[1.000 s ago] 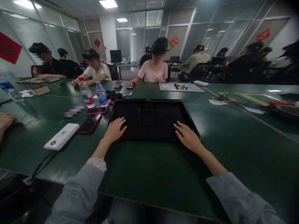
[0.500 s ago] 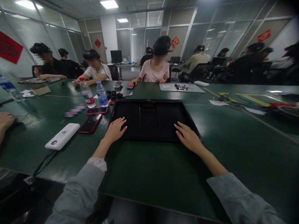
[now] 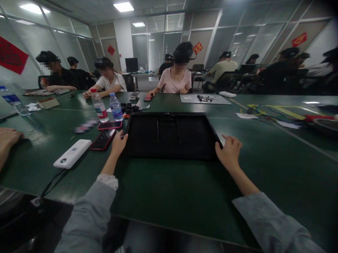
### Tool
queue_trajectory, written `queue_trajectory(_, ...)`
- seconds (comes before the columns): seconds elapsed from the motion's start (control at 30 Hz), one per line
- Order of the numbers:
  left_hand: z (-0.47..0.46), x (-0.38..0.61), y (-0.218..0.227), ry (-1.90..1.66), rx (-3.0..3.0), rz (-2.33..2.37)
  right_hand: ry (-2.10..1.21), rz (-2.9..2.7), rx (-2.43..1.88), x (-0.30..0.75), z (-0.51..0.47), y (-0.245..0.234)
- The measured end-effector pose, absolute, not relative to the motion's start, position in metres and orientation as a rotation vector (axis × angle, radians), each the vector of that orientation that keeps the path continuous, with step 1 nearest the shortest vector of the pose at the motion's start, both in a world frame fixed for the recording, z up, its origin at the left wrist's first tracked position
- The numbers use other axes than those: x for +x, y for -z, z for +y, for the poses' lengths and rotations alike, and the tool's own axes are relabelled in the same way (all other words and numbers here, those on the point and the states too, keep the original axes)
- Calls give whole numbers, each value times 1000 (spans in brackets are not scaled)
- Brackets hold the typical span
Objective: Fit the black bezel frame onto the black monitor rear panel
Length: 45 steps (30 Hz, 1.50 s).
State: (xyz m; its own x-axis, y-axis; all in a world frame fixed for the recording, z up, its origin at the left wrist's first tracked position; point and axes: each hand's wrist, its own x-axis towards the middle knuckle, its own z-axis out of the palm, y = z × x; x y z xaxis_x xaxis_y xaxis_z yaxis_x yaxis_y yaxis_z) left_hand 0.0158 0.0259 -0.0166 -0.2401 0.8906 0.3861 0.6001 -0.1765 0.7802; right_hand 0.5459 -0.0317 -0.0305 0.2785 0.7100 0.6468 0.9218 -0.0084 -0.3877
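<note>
A flat black monitor (image 3: 169, 135) lies face down on the green table (image 3: 172, 193) in front of me. My left hand (image 3: 118, 143) grips its left edge near the front corner, fingers curled round the rim. My right hand (image 3: 229, 150) grips the right front corner in the same way. Both grey sleeves reach in from the bottom of the view.
Left of the monitor lie a red-cased phone (image 3: 102, 139), a second phone (image 3: 109, 125), a white power bank (image 3: 72, 154) with a cable, and two water bottles (image 3: 99, 105). Another person's hand (image 3: 5, 136) rests at far left. Several people sit across the table. Coloured cables (image 3: 271, 112) lie right.
Both hands have slid from lying flat on the monitor's back out to its left and right edges and closed on them.
</note>
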Motion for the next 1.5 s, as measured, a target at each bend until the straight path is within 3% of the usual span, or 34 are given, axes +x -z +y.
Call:
queue_trajectory(0.2, 40, 10, 32, -1369, 1535, 1643, -75, -1521, -1787, 559, -25, 43)
queue_trajectory(0.6, 20, 18, 20, -1167, 1673, 1732, -37, -1575, -1802, 553, -29, 37)
queue_trajectory(1.5, 12, 23, 10, -1131, 1710, 1723, -89, -1559, -1757, 555, -28, 38)
